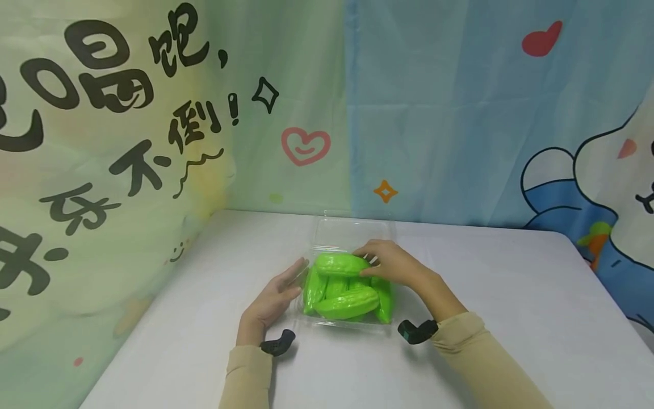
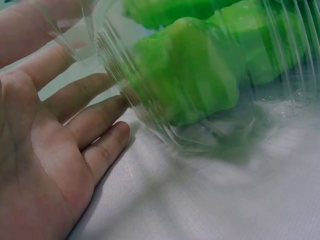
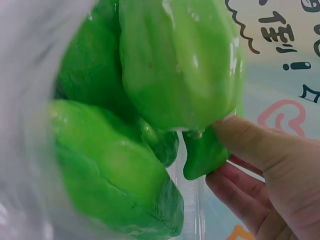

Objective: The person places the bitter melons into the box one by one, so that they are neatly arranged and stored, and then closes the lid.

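Observation:
A clear plastic clamshell box (image 1: pixel 339 325) holds several glossy, ridged green vegetables that look artificial; their exact kind is unclear. My right hand (image 1: pixel 390 262) pinches the right end of the upper green vegetable (image 1: pixel 339 264), which lies across the others. In the right wrist view, the thumb (image 3: pixel 245 137) is at that vegetable's tip, the other fingers behind it. Another green vegetable (image 1: pixel 347 304) lies slanted at the front of the box. My left hand (image 1: pixel 273 298) is at the box's left side, fingers extended; its fingertips meet the clear wall (image 2: pixel 142 107) in the left wrist view.
The box's transparent lid (image 1: pixel 355 233) stands raised at the back. Beneath the box is a white-covered table (image 1: pixel 485 295). Printed cloth backdrops (image 1: pixel 434 113) rise behind the table and on its left. Each wrist wears a small black device (image 1: pixel 278 343).

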`<state>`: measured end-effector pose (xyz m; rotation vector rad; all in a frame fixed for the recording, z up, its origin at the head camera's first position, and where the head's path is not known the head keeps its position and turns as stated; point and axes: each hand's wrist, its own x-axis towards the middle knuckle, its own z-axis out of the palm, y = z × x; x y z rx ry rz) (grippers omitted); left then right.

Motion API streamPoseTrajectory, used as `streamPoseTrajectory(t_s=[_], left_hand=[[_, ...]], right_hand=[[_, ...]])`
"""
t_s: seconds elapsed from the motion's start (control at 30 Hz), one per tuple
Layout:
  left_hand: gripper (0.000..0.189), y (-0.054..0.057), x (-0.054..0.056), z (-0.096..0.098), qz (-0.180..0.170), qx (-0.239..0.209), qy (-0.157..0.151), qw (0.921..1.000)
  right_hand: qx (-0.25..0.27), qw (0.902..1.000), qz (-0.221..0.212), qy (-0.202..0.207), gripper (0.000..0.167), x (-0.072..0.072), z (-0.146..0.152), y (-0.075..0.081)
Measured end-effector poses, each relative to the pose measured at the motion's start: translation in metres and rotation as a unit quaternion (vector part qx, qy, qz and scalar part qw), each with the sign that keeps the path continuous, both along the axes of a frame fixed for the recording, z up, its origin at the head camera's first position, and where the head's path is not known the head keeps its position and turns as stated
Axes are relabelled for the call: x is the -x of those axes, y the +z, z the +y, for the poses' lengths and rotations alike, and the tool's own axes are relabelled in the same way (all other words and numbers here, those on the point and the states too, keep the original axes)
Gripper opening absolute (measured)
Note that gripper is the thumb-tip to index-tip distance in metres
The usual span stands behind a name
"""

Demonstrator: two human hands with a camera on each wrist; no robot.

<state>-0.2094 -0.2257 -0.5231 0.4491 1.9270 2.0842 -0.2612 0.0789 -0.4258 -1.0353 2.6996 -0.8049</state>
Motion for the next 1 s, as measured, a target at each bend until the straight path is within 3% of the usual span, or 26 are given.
streamPoseTrajectory(t_s=[0.47, 0.8, 1.0], left_hand=[[0.073, -0.002, 0.001, -0.001, -0.004, 0.0, 0.008, 1.0], [0.073, 0.0, 0.001, 0.0, -0.001, 0.0, -0.001, 1.0], [0.069, -0.001, 0.001, -0.001, 0.007, -0.005, -0.014, 0.9999]], right_hand=[[-0.007, 0.9998, -0.015, 0.014, 0.047, -0.004, 0.002, -0.001], [0.019, 0.9993, -0.028, 0.018, 0.045, -0.004, 0.007, -0.001], [0.06, 0.9975, -0.036, -0.01, 0.046, -0.001, 0.014, 0.001]])
